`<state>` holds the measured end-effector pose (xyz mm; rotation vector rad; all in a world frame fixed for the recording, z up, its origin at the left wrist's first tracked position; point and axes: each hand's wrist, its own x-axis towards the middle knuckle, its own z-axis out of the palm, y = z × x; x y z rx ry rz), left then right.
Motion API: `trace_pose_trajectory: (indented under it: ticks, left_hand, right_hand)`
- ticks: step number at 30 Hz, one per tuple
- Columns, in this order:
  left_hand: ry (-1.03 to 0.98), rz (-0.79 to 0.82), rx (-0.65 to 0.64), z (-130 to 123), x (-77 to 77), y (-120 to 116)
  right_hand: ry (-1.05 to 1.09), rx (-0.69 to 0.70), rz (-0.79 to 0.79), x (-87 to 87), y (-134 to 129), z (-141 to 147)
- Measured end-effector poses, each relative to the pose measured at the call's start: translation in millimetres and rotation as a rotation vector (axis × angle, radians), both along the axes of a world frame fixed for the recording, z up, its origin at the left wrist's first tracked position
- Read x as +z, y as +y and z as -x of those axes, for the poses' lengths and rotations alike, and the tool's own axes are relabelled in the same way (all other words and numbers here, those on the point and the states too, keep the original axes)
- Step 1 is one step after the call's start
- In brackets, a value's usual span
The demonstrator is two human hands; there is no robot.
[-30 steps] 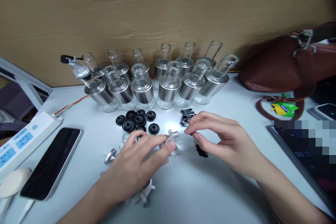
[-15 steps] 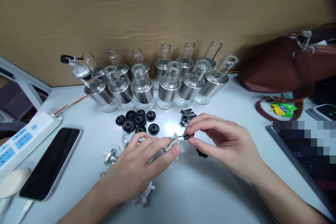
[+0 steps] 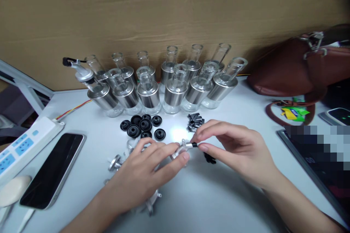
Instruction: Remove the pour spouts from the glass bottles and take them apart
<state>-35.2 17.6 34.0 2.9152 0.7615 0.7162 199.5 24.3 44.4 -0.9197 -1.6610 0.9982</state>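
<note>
My left hand (image 3: 149, 171) is closed with thumb and fingers about a silvery metal pour spout (image 3: 187, 145), whose narrow end points right. At that end sits a small black tip (image 3: 194, 145), which my right hand (image 3: 240, 149) pinches between thumb and forefinger. The tip touches the spout's mouth. Beyond the right fingertips lies a small pile of black plastic stems (image 3: 194, 122). Black ribbed stoppers (image 3: 145, 125) are heaped beyond my left hand. More metal spouts (image 3: 116, 162) lie around and partly under the left hand. Some small black pieces (image 3: 209, 158) show below the right fingers.
Two rows of glass bottles with metal bands (image 3: 175, 93) stand along the cardboard wall (image 3: 175, 7); one bottle at left wears a fitted spout (image 3: 84, 75). A phone (image 3: 53, 171) and power strip (image 3: 24, 145) lie left. At right are a brown bag (image 3: 287, 65) and a dark screen (image 3: 314, 174).
My right hand and the black tip have shifted very slightly, and the spout has turned a little with its end nearer level. The left hand keeps its hold.
</note>
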Motion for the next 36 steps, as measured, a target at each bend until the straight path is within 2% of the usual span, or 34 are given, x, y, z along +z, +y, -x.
trace_pose_trajectory:
  ticks: [8, 13, 18, 22, 36]
  left_hand:
    - [-0.010, -0.011, -0.006, -1.0, 0.4, 0.6]
    - [-0.028, -0.018, -0.008, -2.3, 0.4, 1.1]
    - [-0.021, -0.021, -0.014, -1.5, 0.7, -0.1]
    - [-0.002, -0.026, -0.009, -1.0, 2.9, -0.9]
    - [-0.016, -0.038, -0.013, -2.4, 2.7, -0.5]
  right_hand:
    - [-0.004, 0.000, 0.095, 4.0, 2.0, 1.2]
    - [0.005, 0.156, 0.288, 6.1, 0.8, 1.3]
    - [0.132, 0.296, 0.443, 4.9, -0.2, 1.6]
    - [0.196, 0.306, 0.453, 4.6, 0.3, 1.7]
    - [0.210, 0.311, 0.453, 2.2, 0.0, 2.4]
